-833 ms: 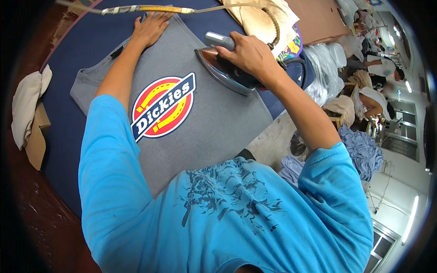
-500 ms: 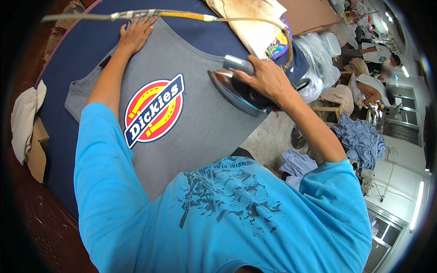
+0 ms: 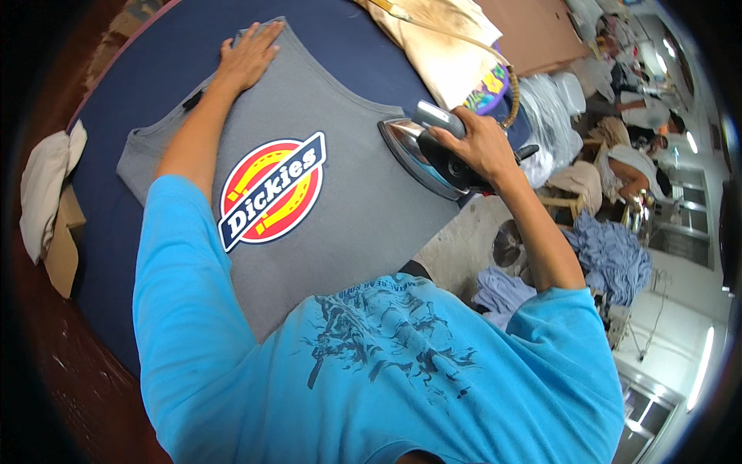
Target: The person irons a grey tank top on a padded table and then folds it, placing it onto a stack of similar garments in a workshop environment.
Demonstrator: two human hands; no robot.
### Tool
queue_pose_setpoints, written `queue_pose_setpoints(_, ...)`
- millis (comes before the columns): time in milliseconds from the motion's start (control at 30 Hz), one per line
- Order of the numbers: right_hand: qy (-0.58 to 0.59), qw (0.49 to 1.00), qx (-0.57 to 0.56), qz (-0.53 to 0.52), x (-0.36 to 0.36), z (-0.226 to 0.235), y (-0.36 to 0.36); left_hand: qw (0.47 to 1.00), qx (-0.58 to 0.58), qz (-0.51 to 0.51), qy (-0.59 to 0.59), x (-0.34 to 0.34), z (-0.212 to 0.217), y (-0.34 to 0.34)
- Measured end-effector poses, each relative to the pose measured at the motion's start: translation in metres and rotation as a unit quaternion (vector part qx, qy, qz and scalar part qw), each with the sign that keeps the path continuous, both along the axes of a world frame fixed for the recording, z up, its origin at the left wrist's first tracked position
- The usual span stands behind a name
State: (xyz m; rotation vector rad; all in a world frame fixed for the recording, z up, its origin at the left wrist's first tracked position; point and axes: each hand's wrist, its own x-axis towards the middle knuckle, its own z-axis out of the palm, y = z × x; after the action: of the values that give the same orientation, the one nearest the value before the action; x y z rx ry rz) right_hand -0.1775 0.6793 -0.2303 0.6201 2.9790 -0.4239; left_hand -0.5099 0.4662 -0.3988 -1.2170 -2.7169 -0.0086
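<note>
One grey T-shirt [image 3: 355,185] lies spread flat on the dark blue ironing board [image 3: 154,100], its far end under the left hand [image 3: 249,56] and its right edge beneath the single iron [image 3: 429,155] that the right hand [image 3: 478,143] holds. The shirt is plain grey with one round red, yellow and blue badge [image 3: 272,189] printed at its middle, between the two hands. The left hand lies open, fingers together, pressed palm-down on the shirt's far end, while the right hand is closed around the iron's handle at the shirt's right edge.
</note>
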Motion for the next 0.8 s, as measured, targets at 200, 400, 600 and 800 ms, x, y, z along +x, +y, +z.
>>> queue_pose_setpoints(200,-0.024,0.998,0.033,0.052,-0.05,0.001,-0.027,0.998,0.011,0.003,-0.063,-0.001,0.01,-0.001)
queue_pose_setpoints(400,0.021,0.992,0.028,0.121,-0.113,-0.004,-0.043,0.992,-0.042,0.014,-0.122,-0.012,0.035,0.0)
queue_pose_setpoints(600,0.07,0.981,0.03,0.179,-0.2,-0.014,-0.076,0.984,0.046,-0.032,-0.168,-0.023,0.039,0.0)
queue_pose_setpoints(800,0.113,0.965,0.038,0.233,-0.245,-0.02,-0.093,0.988,0.15,0.017,0.011,-0.023,0.042,-0.074)
